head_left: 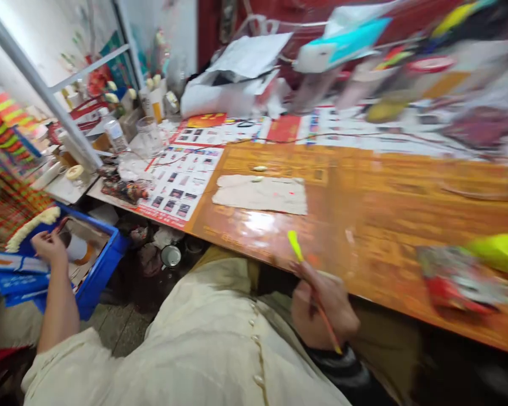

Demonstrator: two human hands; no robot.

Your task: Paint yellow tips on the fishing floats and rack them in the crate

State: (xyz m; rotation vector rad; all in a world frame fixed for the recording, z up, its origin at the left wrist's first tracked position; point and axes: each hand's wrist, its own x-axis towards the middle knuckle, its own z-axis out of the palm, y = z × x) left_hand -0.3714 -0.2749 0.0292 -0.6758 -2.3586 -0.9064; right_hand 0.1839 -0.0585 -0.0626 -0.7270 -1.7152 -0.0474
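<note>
My right hand (324, 307) is closed around a slim reddish-brown stick (322, 316) with a flat bright yellow tip (295, 245). It is at the table's front edge, the tip pointing up and away from me. My left hand (49, 246) reaches out to the far left over a blue plastic crate (105, 254). Its fingers are curled, and what they hold, if anything, cannot be made out. Just above it runs a curved row of cream-coloured pieces (34, 226). A pale, uneven-edged sheet (260, 194) lies on the wooden table, with small cream pieces (260, 168) at its far edge.
On the wooden table (376, 225) at right are a blurred red-and-grey packet (461, 282) and a bright yellow bundle (499, 252). White bags (245, 67) and containers line the back. A bottle (115, 132) and a clear cup (148, 138) stand left, near a metal frame (68, 107).
</note>
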